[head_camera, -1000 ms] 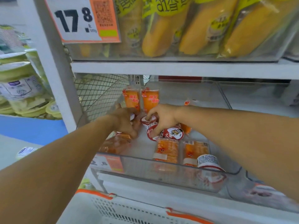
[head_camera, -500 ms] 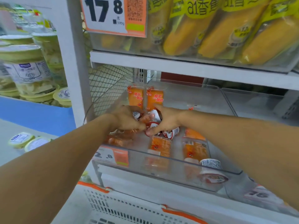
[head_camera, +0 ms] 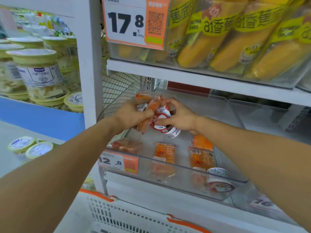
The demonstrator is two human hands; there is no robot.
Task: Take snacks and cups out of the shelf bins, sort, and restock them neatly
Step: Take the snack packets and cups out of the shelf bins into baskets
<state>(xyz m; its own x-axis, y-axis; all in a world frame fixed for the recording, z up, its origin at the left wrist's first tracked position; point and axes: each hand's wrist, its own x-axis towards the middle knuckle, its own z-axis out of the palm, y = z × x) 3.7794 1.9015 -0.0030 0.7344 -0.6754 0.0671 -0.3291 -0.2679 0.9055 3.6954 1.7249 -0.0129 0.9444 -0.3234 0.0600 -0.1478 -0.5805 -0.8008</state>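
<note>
a clutch of orange snack packets [head_camera: 148, 105] and small red-lidded cups [head_camera: 160, 121] is held above the rear of a clear shelf bin [head_camera: 168, 167] by two bare hands, seen from a head-worn camera. the left hand [head_camera: 131, 115] is curled round several of the orange packets, with a cup partly hidden behind its fingers; how many items it holds cannot be told. the right hand [head_camera: 178, 116] is closed over the cups from the right side, thumb pressed to a red and white lid, and a white-walled cup [head_camera: 173, 132] is seen jutting out beneath its palm. the two hands are touching across the bundle.

on the bin floor below, four more orange packets are left lying flat: one at the left wall [head_camera: 126, 146], one in the middle [head_camera: 165, 153], and two at the right, one behind the other [head_camera: 202, 155]. a single cup [head_camera: 218, 179] is lying on its side in the front right corner, against the bin's front wall. an orange and white price tag [head_camera: 118, 163] reading 12.8 is fixed to the bin's front left.

yellow banana-cake packs [head_camera: 235, 39] are stacked on the shelf above, beside a tag [head_camera: 134, 22] marked 17.8. a white basket with orange trim [head_camera: 127, 214] is seen below the shelf. jars with pale green lids [head_camera: 37, 71] are stacked on the neighbouring shelf to the left.
</note>
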